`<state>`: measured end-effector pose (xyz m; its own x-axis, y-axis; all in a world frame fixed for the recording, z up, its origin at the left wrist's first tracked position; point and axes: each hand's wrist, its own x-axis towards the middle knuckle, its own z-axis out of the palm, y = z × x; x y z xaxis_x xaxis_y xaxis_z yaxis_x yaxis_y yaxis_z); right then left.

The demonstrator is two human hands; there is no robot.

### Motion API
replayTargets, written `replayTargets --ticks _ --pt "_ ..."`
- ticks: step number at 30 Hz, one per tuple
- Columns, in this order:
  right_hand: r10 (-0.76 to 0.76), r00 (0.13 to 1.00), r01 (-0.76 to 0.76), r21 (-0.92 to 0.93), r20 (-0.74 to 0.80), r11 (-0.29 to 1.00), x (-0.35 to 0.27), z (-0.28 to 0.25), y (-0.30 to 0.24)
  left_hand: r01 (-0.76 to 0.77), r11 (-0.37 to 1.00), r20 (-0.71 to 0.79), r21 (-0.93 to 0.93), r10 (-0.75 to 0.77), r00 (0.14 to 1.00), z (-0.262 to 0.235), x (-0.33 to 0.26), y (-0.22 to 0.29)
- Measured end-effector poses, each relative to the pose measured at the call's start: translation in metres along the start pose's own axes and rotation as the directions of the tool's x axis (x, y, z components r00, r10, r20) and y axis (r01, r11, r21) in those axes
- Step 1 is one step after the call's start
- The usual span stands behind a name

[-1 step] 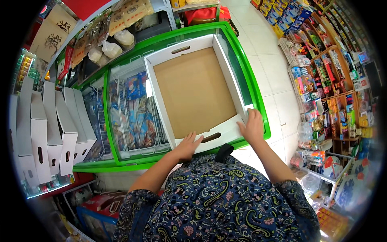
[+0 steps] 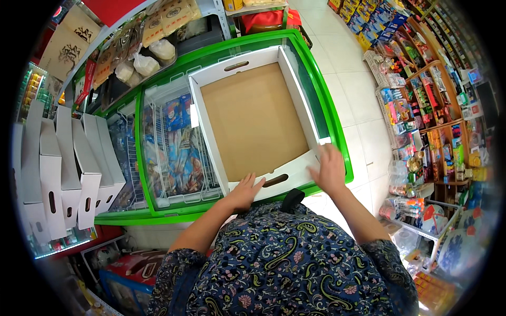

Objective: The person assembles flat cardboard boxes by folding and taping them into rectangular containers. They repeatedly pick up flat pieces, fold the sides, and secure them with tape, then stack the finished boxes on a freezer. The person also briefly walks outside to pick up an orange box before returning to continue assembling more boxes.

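A shallow cardboard tray box (image 2: 253, 121), white outside with a brown bottom, lies on the glass lid of a green-framed chest freezer (image 2: 333, 126). Its near wall (image 2: 282, 180) leans outward and has an oval handle slot. My left hand (image 2: 245, 191) rests on that wall left of the slot, fingers stretched out over its edge. At the near right corner is my right hand (image 2: 329, 169), thumb apart from the fingers. Its fingertips are by a small white flap there; whether they touch it I cannot tell.
Several white folded boxes (image 2: 71, 174) with handle slots stand upright at the left. Packaged goods (image 2: 182, 142) show through the freezer glass. White bags (image 2: 145, 64) sit on a shelf behind. Stocked shelves (image 2: 437, 121) line the right side, across a tiled aisle (image 2: 342, 92).
My right hand has shifted slightly, its fingertips moving a little left and down around the corner. My left hand and the box look the same.
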<state>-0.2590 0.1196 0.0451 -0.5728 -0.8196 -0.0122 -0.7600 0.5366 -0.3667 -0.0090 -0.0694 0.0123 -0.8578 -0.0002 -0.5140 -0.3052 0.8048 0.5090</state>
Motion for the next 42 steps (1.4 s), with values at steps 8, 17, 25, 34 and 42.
replayTargets --ticks 8,17,25,34,42 --pt "-0.337 0.874 0.418 -0.186 0.351 0.889 0.004 0.057 0.021 -0.026 0.997 -0.021 -0.076 0.024 0.999 0.008 0.005 -0.005" --pt "-0.324 0.606 0.537 -0.074 0.726 0.840 0.037 0.073 0.029 -0.053 0.991 -0.079 -0.120 0.043 0.996 0.023 0.011 -0.019" --pt "-0.173 0.437 0.542 -0.105 0.883 0.834 0.054 0.038 -0.012 0.305 0.952 -0.125 0.036 -0.298 0.946 0.031 0.008 -0.001" --pt "-0.328 0.344 0.465 0.144 0.880 0.874 0.058 0.027 -0.014 0.204 0.978 -0.090 -0.030 -0.206 0.974 0.017 0.014 -0.010" --pt "-0.452 0.316 0.442 0.293 0.834 0.848 0.070 0.059 0.015 0.077 0.997 0.021 0.007 -0.077 0.997 0.028 0.028 -0.027"
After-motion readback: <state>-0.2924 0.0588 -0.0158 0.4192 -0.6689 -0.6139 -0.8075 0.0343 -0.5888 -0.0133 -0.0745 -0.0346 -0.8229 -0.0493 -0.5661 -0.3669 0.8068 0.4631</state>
